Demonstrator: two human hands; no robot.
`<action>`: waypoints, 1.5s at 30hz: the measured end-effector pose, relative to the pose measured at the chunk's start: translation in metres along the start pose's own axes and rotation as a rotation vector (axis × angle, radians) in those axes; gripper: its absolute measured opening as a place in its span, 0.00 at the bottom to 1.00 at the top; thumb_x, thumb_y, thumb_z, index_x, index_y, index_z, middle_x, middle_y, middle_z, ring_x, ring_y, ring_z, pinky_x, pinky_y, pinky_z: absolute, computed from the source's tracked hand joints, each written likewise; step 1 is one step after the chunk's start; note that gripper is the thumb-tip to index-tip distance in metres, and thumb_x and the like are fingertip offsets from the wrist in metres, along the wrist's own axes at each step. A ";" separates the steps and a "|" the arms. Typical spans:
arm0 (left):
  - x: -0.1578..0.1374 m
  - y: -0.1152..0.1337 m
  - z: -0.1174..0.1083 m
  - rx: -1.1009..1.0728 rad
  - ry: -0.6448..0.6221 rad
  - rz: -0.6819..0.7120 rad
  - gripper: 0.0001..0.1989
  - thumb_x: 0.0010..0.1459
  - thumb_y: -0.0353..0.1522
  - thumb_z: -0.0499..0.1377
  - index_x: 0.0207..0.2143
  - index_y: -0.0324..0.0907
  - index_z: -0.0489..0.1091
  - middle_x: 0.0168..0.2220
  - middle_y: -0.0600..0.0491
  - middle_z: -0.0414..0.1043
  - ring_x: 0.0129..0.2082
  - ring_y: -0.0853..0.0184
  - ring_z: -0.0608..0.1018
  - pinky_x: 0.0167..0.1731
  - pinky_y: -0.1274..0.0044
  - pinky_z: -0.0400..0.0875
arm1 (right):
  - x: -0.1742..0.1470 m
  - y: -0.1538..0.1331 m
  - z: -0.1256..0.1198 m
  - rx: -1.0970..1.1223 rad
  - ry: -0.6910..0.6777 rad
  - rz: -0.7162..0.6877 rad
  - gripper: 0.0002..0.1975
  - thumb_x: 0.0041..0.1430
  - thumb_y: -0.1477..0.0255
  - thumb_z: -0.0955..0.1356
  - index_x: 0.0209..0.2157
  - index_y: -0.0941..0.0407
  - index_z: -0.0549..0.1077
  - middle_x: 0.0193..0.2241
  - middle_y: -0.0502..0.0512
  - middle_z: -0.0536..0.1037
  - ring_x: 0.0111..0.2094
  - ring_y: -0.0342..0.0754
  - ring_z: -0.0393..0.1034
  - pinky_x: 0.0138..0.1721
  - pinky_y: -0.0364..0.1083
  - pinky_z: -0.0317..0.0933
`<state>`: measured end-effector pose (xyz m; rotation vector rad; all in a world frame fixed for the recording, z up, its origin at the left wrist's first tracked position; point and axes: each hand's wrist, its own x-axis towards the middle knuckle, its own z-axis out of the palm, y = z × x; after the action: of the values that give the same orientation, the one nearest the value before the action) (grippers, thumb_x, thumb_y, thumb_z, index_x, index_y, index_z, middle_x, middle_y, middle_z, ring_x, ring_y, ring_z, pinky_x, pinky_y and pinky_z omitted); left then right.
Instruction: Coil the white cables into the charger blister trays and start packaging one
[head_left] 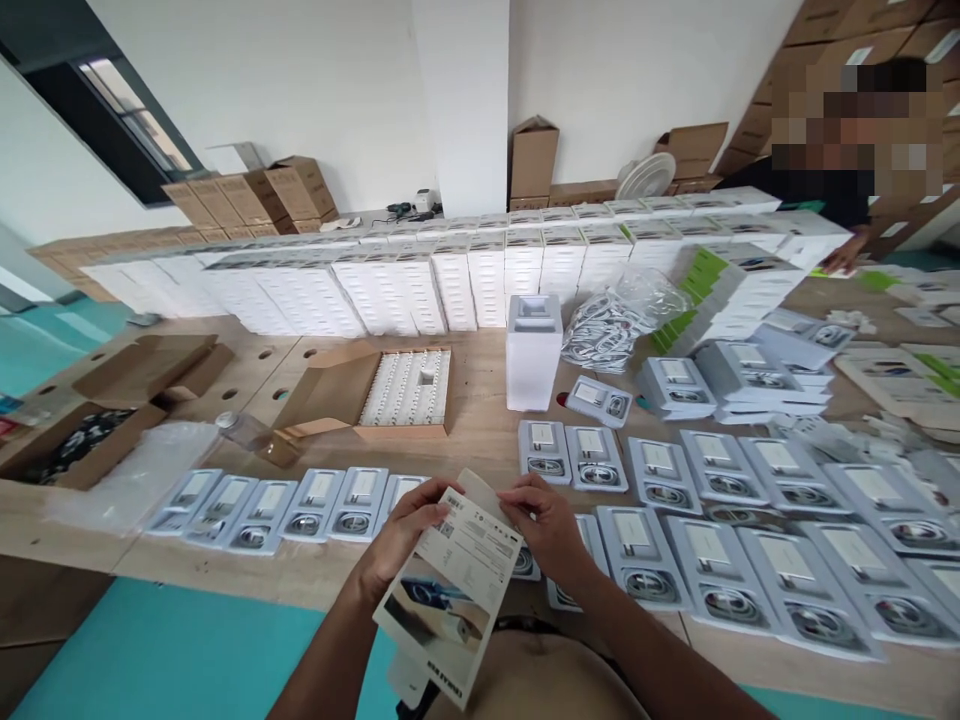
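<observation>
A flat white printed carton sleeve (450, 590) with a product picture and small text is held over the near edge of the wooden table (480, 420). My left hand (405, 530) grips its upper left side. My right hand (544, 525) pinches its top flap at the upper right. Just beyond my hands lie rows of white trays, each with a charger and a coiled cable (330, 500). More such trays (750, 570) spread to the right of my right hand.
A wall of stacked white boxes (450, 275) runs across the far side. An open brown carton of white parts (390, 390), a tall white stack (532, 350) and a bag of cables (615, 325) stand mid-table. Another person (847, 190) works at the far right.
</observation>
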<state>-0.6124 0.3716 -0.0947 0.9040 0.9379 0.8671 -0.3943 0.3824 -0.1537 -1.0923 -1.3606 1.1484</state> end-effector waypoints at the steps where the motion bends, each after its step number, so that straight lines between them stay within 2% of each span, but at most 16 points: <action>1: -0.001 -0.001 -0.001 0.020 -0.009 -0.008 0.13 0.56 0.32 0.59 0.44 0.41 0.71 0.32 0.52 0.72 0.29 0.68 0.72 0.30 0.78 0.63 | -0.001 0.001 0.000 0.048 -0.039 0.058 0.10 0.53 0.63 0.71 0.32 0.54 0.80 0.31 0.53 0.72 0.32 0.46 0.67 0.33 0.45 0.60; 3: -0.002 -0.002 -0.003 0.058 -0.034 -0.034 0.13 0.57 0.32 0.59 0.46 0.41 0.71 0.34 0.52 0.72 0.30 0.67 0.72 0.30 0.78 0.63 | -0.001 0.001 0.001 0.209 -0.113 0.248 0.14 0.53 0.59 0.71 0.29 0.56 0.78 0.26 0.50 0.71 0.27 0.43 0.64 0.28 0.43 0.57; 6: -0.004 -0.001 -0.003 0.110 -0.078 -0.082 0.14 0.58 0.33 0.59 0.47 0.42 0.70 0.35 0.52 0.71 0.32 0.67 0.72 0.31 0.77 0.63 | -0.001 0.001 0.005 0.495 -0.151 0.539 0.18 0.51 0.55 0.71 0.29 0.56 0.72 0.21 0.45 0.69 0.21 0.39 0.59 0.23 0.41 0.52; 8: -0.004 0.001 -0.001 0.140 -0.088 -0.080 0.14 0.58 0.33 0.59 0.47 0.43 0.69 0.36 0.51 0.71 0.33 0.66 0.72 0.32 0.77 0.63 | -0.001 0.000 0.007 0.584 -0.181 0.624 0.19 0.48 0.55 0.73 0.30 0.56 0.70 0.21 0.44 0.69 0.20 0.39 0.59 0.22 0.40 0.51; 11: -0.002 0.001 0.001 0.130 -0.100 -0.018 0.16 0.58 0.32 0.58 0.50 0.45 0.66 0.38 0.52 0.69 0.34 0.66 0.71 0.32 0.77 0.64 | -0.001 -0.003 0.008 0.466 -0.224 0.559 0.17 0.49 0.57 0.73 0.29 0.57 0.71 0.22 0.46 0.71 0.21 0.39 0.60 0.24 0.41 0.53; 15: 0.001 0.001 0.003 0.107 -0.105 0.006 0.21 0.59 0.31 0.57 0.54 0.53 0.61 0.37 0.55 0.66 0.33 0.68 0.71 0.32 0.77 0.64 | -0.002 -0.010 0.006 0.130 -0.147 0.294 0.12 0.50 0.63 0.72 0.25 0.58 0.74 0.24 0.49 0.74 0.27 0.42 0.65 0.30 0.42 0.58; 19: 0.002 0.002 0.004 0.164 -0.097 -0.015 0.24 0.58 0.31 0.58 0.57 0.51 0.62 0.38 0.54 0.67 0.36 0.67 0.71 0.34 0.76 0.64 | -0.008 -0.020 0.003 -0.080 -0.114 0.104 0.11 0.54 0.65 0.70 0.24 0.57 0.74 0.25 0.50 0.74 0.29 0.43 0.67 0.29 0.42 0.58; 23: 0.001 0.000 0.004 0.193 -0.072 -0.035 0.18 0.57 0.32 0.59 0.51 0.45 0.69 0.40 0.52 0.70 0.35 0.67 0.71 0.34 0.77 0.64 | -0.014 -0.023 -0.002 0.019 -0.184 0.169 0.10 0.54 0.65 0.71 0.25 0.57 0.75 0.26 0.50 0.74 0.28 0.43 0.67 0.27 0.42 0.59; 27: 0.001 -0.003 0.004 0.133 -0.036 -0.030 0.17 0.56 0.32 0.60 0.48 0.44 0.72 0.38 0.52 0.71 0.33 0.67 0.71 0.33 0.77 0.64 | -0.018 -0.024 -0.008 0.135 -0.228 0.232 0.11 0.55 0.63 0.70 0.30 0.57 0.77 0.28 0.51 0.75 0.29 0.44 0.68 0.30 0.42 0.62; 31: 0.001 -0.007 0.002 0.075 -0.016 -0.013 0.15 0.54 0.31 0.61 0.45 0.43 0.73 0.36 0.52 0.71 0.33 0.66 0.71 0.33 0.77 0.64 | -0.022 -0.030 -0.015 0.160 -0.324 0.190 0.11 0.58 0.63 0.69 0.38 0.53 0.80 0.38 0.54 0.77 0.40 0.48 0.71 0.42 0.46 0.63; 34: 0.000 -0.012 0.001 0.039 -0.026 -0.013 0.13 0.54 0.31 0.60 0.44 0.43 0.72 0.33 0.53 0.70 0.31 0.67 0.71 0.32 0.77 0.63 | -0.027 -0.033 -0.016 0.190 -0.346 0.210 0.13 0.58 0.63 0.68 0.42 0.50 0.80 0.42 0.54 0.77 0.44 0.51 0.70 0.48 0.49 0.61; 36: -0.001 -0.016 0.000 0.007 -0.018 -0.002 0.13 0.54 0.31 0.60 0.43 0.43 0.72 0.34 0.53 0.70 0.31 0.67 0.72 0.31 0.77 0.64 | -0.030 -0.033 -0.016 0.275 -0.352 0.255 0.14 0.58 0.63 0.68 0.44 0.50 0.79 0.44 0.54 0.77 0.46 0.51 0.70 0.50 0.51 0.60; 41: -0.006 -0.021 0.000 -0.055 0.009 0.021 0.13 0.53 0.32 0.60 0.43 0.44 0.72 0.34 0.53 0.71 0.30 0.67 0.72 0.31 0.77 0.64 | -0.042 -0.031 -0.014 0.633 -0.459 0.521 0.25 0.56 0.62 0.69 0.55 0.53 0.71 0.46 0.57 0.77 0.45 0.50 0.71 0.51 0.54 0.63; 45: -0.011 -0.022 -0.001 -0.040 0.003 0.007 0.12 0.54 0.32 0.60 0.43 0.43 0.71 0.32 0.53 0.70 0.28 0.68 0.71 0.29 0.78 0.64 | -0.054 -0.034 -0.015 0.603 -0.526 0.497 0.26 0.59 0.59 0.67 0.59 0.50 0.66 0.47 0.55 0.76 0.45 0.49 0.71 0.51 0.55 0.64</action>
<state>-0.6123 0.3538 -0.1114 0.8725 0.9173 0.8902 -0.3759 0.3252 -0.1270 -0.7129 -1.0049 2.1582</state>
